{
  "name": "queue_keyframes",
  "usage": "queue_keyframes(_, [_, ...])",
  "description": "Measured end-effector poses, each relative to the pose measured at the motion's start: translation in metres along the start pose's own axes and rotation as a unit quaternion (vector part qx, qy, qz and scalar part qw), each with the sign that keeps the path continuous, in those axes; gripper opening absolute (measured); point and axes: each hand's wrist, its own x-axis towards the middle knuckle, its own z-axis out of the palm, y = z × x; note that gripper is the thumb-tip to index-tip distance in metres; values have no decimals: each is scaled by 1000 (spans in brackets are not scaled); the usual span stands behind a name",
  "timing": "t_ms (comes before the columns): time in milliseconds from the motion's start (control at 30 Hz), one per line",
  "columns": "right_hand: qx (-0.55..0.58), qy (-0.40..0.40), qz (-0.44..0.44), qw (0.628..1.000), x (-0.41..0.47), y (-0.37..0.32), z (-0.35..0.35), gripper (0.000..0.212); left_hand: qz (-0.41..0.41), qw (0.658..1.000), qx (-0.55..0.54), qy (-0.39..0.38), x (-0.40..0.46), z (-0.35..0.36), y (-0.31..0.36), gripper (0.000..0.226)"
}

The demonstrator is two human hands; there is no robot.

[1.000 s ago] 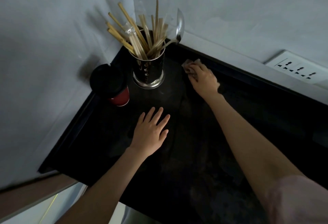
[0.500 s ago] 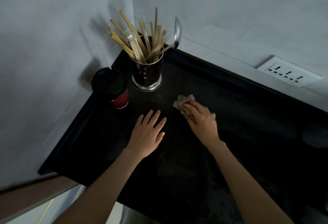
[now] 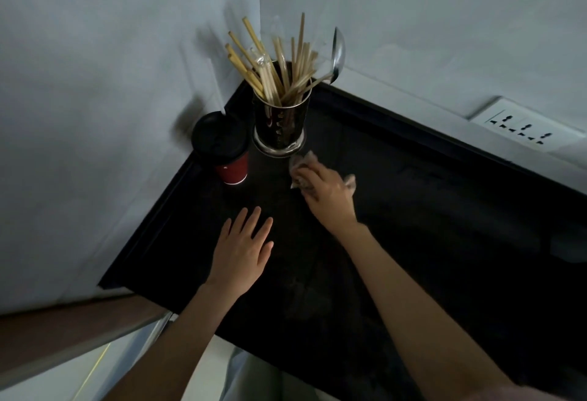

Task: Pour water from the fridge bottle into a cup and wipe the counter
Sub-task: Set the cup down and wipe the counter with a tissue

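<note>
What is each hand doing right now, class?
Left hand: open, fingers straight, flat on the counter.
Right hand: closed on a crumpled tissue, pressing it to the counter.

Obstacles, taking the metal utensil holder point(image 3: 281, 129) as landmark: it stands in the far corner of the dark surface point(image 3: 444, 242), walls close behind it. Lidded red cup point(image 3: 226, 153) just left of it, narrow gap between. Crumpled cloth point(image 3: 301, 167) under right hand point(image 3: 327, 192) just in front. Left hand point(image 3: 241, 253) flat, nearer. Bare surface to the right.
</note>
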Motion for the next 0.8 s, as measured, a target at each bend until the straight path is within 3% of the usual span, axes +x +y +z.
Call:
queue_keyframes(233, [9, 48, 24, 999, -95, 6, 5, 51, 2, 999, -18, -29, -2, 1, -1, 55])
queue_keyframes(467, [-3, 27, 146, 989, -13, 60, -13, 48, 19, 998, -46, -34, -3, 1, -6, 57])
queue_keyframes(633, [-11, -14, 60, 998, 38, 23, -8, 43, 25, 998, -41, -42, -4, 0, -7, 59])
queue_keyframes(800, [11, -50, -26, 998, -5, -1, 0, 46, 35, 998, -36, -40, -6, 1, -9, 61])
